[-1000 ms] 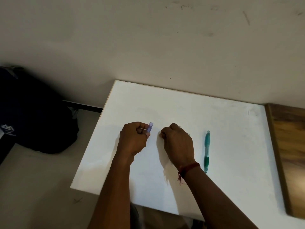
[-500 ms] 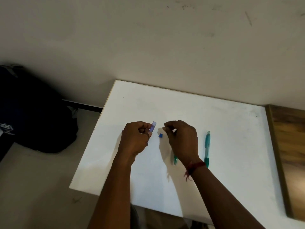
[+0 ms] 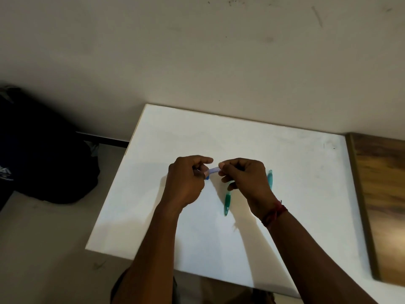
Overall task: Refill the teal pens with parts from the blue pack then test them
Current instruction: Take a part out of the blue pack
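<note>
Here, on the white table (image 3: 306,205): left hand (image 3: 187,183) and right hand (image 3: 246,181), fingers curled, pinching opposite ends of the blue pack (image 3: 213,171) just above the top. Near teal pen (image 3: 227,204) slanting out from under the right hand; far teal pen (image 3: 270,178) partly hidden behind it. Pack probably light, thin, slippery; best pinched at the ends, gently, contents likely brittle, so no bending.

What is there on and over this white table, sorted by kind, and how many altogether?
Teal pens: 2
Blue pack, pinched between left hand and right hand: 1
Small blue piece by the left hand: 1
Total: 4
</note>
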